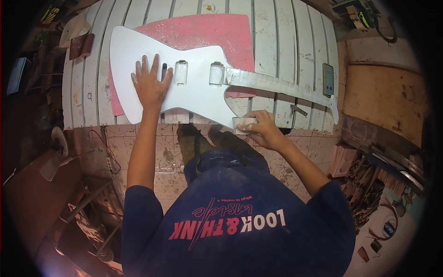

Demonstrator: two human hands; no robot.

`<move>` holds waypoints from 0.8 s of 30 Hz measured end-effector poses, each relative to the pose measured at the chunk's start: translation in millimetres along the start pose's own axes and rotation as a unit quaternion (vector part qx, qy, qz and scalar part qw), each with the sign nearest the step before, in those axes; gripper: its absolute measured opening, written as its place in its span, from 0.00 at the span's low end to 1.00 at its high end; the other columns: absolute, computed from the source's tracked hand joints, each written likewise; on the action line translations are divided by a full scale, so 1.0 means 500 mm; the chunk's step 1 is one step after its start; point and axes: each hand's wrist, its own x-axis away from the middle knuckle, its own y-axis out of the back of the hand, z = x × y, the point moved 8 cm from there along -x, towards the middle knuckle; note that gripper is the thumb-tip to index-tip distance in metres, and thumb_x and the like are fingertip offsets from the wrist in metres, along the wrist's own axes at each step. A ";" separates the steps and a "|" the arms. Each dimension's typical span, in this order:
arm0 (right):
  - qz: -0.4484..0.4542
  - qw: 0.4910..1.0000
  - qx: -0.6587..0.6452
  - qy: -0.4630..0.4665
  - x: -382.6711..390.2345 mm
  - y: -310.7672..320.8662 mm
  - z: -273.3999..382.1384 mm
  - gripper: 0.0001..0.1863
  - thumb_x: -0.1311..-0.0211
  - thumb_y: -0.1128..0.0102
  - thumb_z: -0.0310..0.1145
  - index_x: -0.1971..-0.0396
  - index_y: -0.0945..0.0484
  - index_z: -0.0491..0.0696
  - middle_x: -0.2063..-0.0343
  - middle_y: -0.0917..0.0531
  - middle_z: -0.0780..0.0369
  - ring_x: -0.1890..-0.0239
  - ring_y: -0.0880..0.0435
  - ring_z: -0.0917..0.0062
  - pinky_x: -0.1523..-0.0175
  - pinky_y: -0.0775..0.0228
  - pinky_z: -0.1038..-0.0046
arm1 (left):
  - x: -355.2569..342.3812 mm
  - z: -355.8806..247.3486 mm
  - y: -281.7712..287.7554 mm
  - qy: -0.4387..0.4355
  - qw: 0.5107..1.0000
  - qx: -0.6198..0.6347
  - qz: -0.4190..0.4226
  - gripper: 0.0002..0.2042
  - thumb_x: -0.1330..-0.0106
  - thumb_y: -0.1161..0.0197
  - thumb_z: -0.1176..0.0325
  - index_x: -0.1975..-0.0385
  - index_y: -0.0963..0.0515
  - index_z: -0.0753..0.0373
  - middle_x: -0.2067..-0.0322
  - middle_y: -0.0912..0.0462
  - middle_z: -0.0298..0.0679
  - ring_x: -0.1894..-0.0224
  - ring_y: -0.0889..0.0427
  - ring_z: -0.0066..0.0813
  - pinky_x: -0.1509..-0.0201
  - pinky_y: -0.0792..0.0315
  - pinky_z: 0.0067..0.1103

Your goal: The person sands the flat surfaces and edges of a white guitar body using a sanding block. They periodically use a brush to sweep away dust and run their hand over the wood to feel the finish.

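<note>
The right hand (262,129) is curled shut around a small pale sanding block (243,123), pressing it to the lower edge of the white guitar body (194,87) where a pointed horn juts toward the person. The left hand (150,83) lies flat and open, all 5 fingers spread, palm down on the wide end of the body and gripping nothing — it only pins the work. The body lies face up across a slatted white counter (295,41) on a pink foam pad (207,30), its bare neck (277,85) running off to the right past a phone (328,79) lying on the slats. This looks like edge sanding in progress; the next stroke would seem to call for steady downward pressure from the left hand while the block follows the curve of the horn. Both arms reach forward from the lower edge, the left nearly straight, the right bent at the elbow.
</note>
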 end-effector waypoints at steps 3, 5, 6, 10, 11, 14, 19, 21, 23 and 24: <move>-0.088 0.996 -0.014 0.017 -0.092 0.005 0.010 0.20 0.39 0.26 0.38 0.46 0.12 0.68 0.44 0.19 0.60 0.39 0.23 0.62 0.37 0.38 0.56 | -0.005 -0.006 0.003 0.001 1.000 0.006 -0.006 0.35 0.31 0.37 0.39 0.26 0.29 0.44 0.23 0.36 0.50 0.20 0.43 0.55 0.20 0.51 0.56; -0.095 0.995 -0.007 0.021 -0.167 0.007 0.032 0.20 0.39 0.26 0.38 0.46 0.12 0.67 0.43 0.19 0.60 0.39 0.24 0.62 0.37 0.38 0.56 | -0.003 0.001 -0.004 -0.003 1.000 0.008 -0.007 0.35 0.32 0.37 0.40 0.26 0.29 0.44 0.23 0.36 0.50 0.20 0.43 0.55 0.19 0.52 0.56; -0.104 0.994 0.001 0.028 -0.187 0.014 0.039 0.20 0.38 0.26 0.37 0.45 0.12 0.67 0.43 0.19 0.60 0.38 0.24 0.62 0.37 0.39 0.56 | -0.004 0.003 -0.005 -0.005 1.000 0.009 -0.013 0.35 0.32 0.37 0.40 0.26 0.29 0.44 0.23 0.36 0.50 0.20 0.43 0.55 0.19 0.52 0.55; -0.069 0.997 -0.021 0.006 -0.078 -0.004 0.021 0.21 0.39 0.27 0.35 0.45 0.12 0.67 0.43 0.20 0.60 0.38 0.25 0.61 0.37 0.40 0.56 | 0.002 0.012 -0.005 0.004 1.000 0.004 -0.010 0.35 0.31 0.37 0.40 0.25 0.29 0.45 0.23 0.36 0.50 0.20 0.43 0.55 0.19 0.52 0.55; -0.051 0.999 -0.014 -0.005 -0.055 -0.008 0.022 0.21 0.38 0.27 0.35 0.44 0.12 0.66 0.43 0.20 0.60 0.39 0.25 0.61 0.36 0.41 0.56 | 0.003 0.007 -0.005 0.005 1.000 0.002 -0.008 0.35 0.31 0.38 0.40 0.25 0.29 0.45 0.23 0.36 0.49 0.20 0.43 0.55 0.19 0.52 0.55; -0.065 0.998 -0.007 -0.024 -0.113 -0.009 0.015 0.22 0.38 0.27 0.34 0.43 0.13 0.66 0.43 0.20 0.59 0.39 0.25 0.61 0.35 0.42 0.56 | -0.006 -0.001 -0.003 0.000 1.000 0.003 -0.008 0.35 0.31 0.38 0.39 0.25 0.29 0.46 0.23 0.36 0.49 0.20 0.43 0.54 0.19 0.52 0.55; -0.111 0.993 -0.028 -0.018 -0.138 -0.007 0.012 0.23 0.41 0.25 0.33 0.44 0.12 0.67 0.42 0.20 0.59 0.38 0.26 0.62 0.36 0.39 0.59 | 0.005 0.011 -0.005 0.002 1.000 0.003 -0.014 0.35 0.31 0.38 0.40 0.25 0.29 0.46 0.23 0.36 0.49 0.20 0.43 0.54 0.19 0.51 0.55; -0.071 0.996 -0.047 -0.013 -0.085 -0.011 0.017 0.23 0.41 0.25 0.33 0.45 0.12 0.67 0.42 0.20 0.59 0.37 0.26 0.62 0.36 0.39 0.58 | 0.005 0.012 -0.004 0.011 1.000 0.005 -0.011 0.35 0.31 0.37 0.40 0.26 0.29 0.47 0.24 0.35 0.49 0.20 0.42 0.54 0.20 0.51 0.55; -0.063 0.998 0.001 -0.011 -0.065 -0.008 0.031 0.22 0.41 0.25 0.34 0.45 0.12 0.67 0.41 0.20 0.60 0.37 0.26 0.63 0.36 0.39 0.57 | 0.001 0.006 -0.003 0.004 1.000 -0.001 -0.011 0.35 0.29 0.39 0.40 0.25 0.30 0.47 0.23 0.36 0.49 0.20 0.42 0.54 0.20 0.51 0.56; -0.063 0.998 0.000 -0.013 -0.091 -0.019 0.024 0.22 0.41 0.25 0.34 0.45 0.12 0.67 0.41 0.20 0.60 0.37 0.26 0.63 0.36 0.39 0.57 | 0.001 0.003 -0.002 -0.002 1.000 -0.008 -0.013 0.34 0.28 0.40 0.39 0.25 0.30 0.46 0.23 0.36 0.48 0.20 0.42 0.54 0.20 0.50 0.56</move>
